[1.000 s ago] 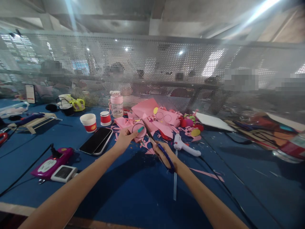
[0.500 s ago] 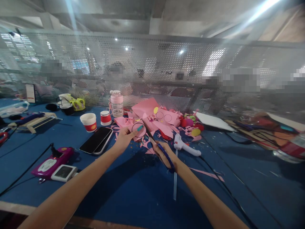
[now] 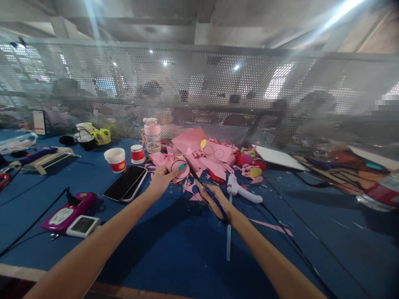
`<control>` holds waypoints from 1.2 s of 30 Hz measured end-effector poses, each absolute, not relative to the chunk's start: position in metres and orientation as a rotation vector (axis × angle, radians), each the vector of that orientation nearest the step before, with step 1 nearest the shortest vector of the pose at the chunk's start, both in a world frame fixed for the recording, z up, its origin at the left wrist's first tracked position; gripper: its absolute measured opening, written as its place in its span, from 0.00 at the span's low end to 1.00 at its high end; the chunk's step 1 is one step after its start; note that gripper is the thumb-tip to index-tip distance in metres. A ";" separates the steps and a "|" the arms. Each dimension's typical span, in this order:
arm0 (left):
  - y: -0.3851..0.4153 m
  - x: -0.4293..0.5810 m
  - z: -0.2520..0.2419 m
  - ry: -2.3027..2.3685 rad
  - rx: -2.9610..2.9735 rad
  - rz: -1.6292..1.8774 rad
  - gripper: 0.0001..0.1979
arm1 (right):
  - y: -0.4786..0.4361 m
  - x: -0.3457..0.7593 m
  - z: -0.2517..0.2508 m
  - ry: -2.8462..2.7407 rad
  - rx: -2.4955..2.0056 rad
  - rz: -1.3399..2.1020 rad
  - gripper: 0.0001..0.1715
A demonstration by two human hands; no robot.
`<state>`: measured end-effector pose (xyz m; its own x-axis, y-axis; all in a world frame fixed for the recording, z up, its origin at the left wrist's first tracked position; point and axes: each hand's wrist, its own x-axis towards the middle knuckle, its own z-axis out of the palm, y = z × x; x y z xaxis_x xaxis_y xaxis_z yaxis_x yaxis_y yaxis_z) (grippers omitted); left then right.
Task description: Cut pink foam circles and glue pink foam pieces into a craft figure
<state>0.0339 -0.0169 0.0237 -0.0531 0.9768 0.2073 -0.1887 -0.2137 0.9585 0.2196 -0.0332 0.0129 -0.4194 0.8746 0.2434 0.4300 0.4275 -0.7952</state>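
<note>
Just left of the glue gun (image 3: 245,192), the left hand (image 3: 159,182) had most of its fingers hidden beneath a pink disc (image 3: 183,174), the scissors (image 3: 220,204) covered part of the right hand (image 3: 215,197), and where the blade tips met the paper was too small to make out. Farther left of the glue gun, a black phone (image 3: 123,185) hid most of a white-edged slab (image 3: 136,189). Right of the glue gun, a red-labelled bottle (image 3: 382,194) was cut off by the picture's edge, while behind the gun figures (image 3: 68,89) beyond the perforated screen (image 3: 199,68) were blurred.
</note>
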 end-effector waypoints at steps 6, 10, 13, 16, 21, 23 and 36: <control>-0.015 0.030 0.025 0.989 1.224 1.437 0.22 | -0.029 0.221 0.015 -2.089 -1.071 0.875 0.30; -0.016 0.029 0.026 0.983 1.230 1.452 0.21 | -0.030 0.221 0.014 -2.079 -1.082 0.853 0.30; -0.015 0.029 0.025 0.985 1.243 1.408 0.21 | -0.033 0.220 0.016 -2.040 -1.091 0.855 0.29; -0.011 0.028 0.020 0.962 1.249 1.409 0.20 | -0.033 0.219 0.017 -2.060 -1.088 0.879 0.30; -0.004 0.025 0.011 0.958 1.252 1.500 0.19 | -0.032 0.220 0.017 -2.061 -1.100 0.854 0.30; -0.004 0.024 0.011 0.965 1.236 1.484 0.18 | -0.032 0.219 0.018 -2.073 -1.101 0.850 0.31; -0.014 0.031 0.017 0.933 1.143 1.347 0.20 | -0.033 0.221 0.005 -1.976 -1.105 0.955 0.28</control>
